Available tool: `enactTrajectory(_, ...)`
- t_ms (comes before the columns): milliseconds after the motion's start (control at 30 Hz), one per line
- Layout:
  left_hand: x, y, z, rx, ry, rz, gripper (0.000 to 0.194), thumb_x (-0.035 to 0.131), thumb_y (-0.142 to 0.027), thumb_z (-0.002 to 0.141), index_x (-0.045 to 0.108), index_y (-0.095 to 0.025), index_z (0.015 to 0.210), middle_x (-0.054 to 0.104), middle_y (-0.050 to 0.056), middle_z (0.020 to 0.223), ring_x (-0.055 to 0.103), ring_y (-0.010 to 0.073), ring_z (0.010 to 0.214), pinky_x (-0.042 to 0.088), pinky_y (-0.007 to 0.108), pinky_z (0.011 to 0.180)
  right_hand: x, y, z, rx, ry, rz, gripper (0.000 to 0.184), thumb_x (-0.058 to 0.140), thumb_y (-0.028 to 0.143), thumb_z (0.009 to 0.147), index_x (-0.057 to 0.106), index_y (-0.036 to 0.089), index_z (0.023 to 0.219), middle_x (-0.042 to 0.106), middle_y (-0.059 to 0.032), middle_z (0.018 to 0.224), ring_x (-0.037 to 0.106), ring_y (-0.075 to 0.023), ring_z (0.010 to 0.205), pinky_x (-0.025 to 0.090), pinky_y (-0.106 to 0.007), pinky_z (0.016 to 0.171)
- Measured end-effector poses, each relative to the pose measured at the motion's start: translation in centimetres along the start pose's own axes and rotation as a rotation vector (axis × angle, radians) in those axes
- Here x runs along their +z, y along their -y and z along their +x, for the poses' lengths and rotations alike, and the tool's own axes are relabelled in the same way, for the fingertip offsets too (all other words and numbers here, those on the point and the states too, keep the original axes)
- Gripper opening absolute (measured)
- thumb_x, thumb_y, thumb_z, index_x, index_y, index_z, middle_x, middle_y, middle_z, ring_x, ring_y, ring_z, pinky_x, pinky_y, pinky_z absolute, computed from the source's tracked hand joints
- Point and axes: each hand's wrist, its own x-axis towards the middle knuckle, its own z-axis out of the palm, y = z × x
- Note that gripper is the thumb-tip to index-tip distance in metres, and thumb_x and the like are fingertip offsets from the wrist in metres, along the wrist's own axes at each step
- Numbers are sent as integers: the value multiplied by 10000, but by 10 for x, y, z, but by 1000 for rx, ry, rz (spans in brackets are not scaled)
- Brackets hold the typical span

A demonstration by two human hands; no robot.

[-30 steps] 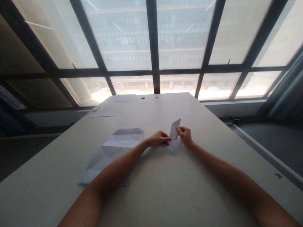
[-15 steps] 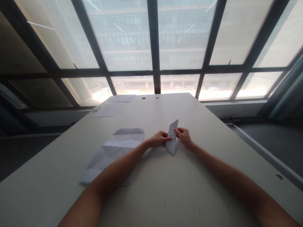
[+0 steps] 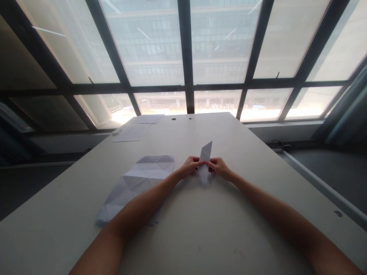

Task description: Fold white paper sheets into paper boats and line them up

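A folded piece of white paper stands roughly upright between my two hands, its pointed upper end leaning to the right. My left hand pinches its left edge, with the thumb lying across the front. From the other side my right hand grips the right edge, and the two thumbs nearly meet at the middle. The lower tip of the paper looks blurred. Left of my hands, a larger creased sheet of paper lies on the table, partly hidden by my left forearm.
The white table stretches away to a row of large windows with dark frames. Flat sheets of paper lie at its far left, and a round dark hole shows near the far edge. A dark mark is at the right.
My right hand has moved down and slightly left along the paper, level with my left hand. The folded paper has shifted a little left and up.
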Motion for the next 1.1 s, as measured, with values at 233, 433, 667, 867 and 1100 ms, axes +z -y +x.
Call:
enactTrajectory(233, 0, -1, 0, 38, 27, -14, 510, 726, -588, 768, 726, -81, 816, 650, 50, 683, 525, 111, 567, 360, 220, 531, -2, 0, -2, 2, 62, 32, 456, 670, 573, 775, 620, 154, 603, 591, -19, 552, 494, -118, 509, 349, -241, 506)
enactTrajectory(433, -2, -4, 0, 17, 102, 74, 573, 712, -644, 742, 721, -73, 790, 603, 32, 646, 479, 98, 545, 333, 218, 508, -1, -4, 0, 8, -21, 6, 443, 653, 576, 778, 625, 157, 639, 566, -4, 561, 470, -113, 514, 311, -236, 489)
enactTrajectory(667, -8, 1, 1, -43, 192, 107, 561, 733, -643, 713, 669, -86, 698, 513, -6, 553, 417, 84, 482, 266, 225, 473, 0, -3, 0, 5, -124, 41, 416, 623, 551, 795, 582, 174, 624, 536, 9, 541, 447, -109, 496, 310, -239, 488)
enactTrajectory(867, -1, -3, 1, -49, 167, 74, 613, 698, -684, 726, 694, -74, 788, 555, 18, 617, 458, 98, 523, 307, 225, 500, -2, 1, -2, -2, -89, 75, 414, 652, 560, 778, 585, 172, 651, 540, 11, 572, 463, -114, 526, 337, -241, 506)
enactTrajectory(1100, -2, -4, 0, -33, 188, 129, 635, 651, -723, 749, 674, -89, 759, 517, -5, 587, 416, 89, 501, 284, 227, 482, 0, 1, -2, -13, -89, 86, 366, 677, 502, 757, 587, 171, 627, 527, 22, 555, 460, -111, 522, 322, -238, 494)
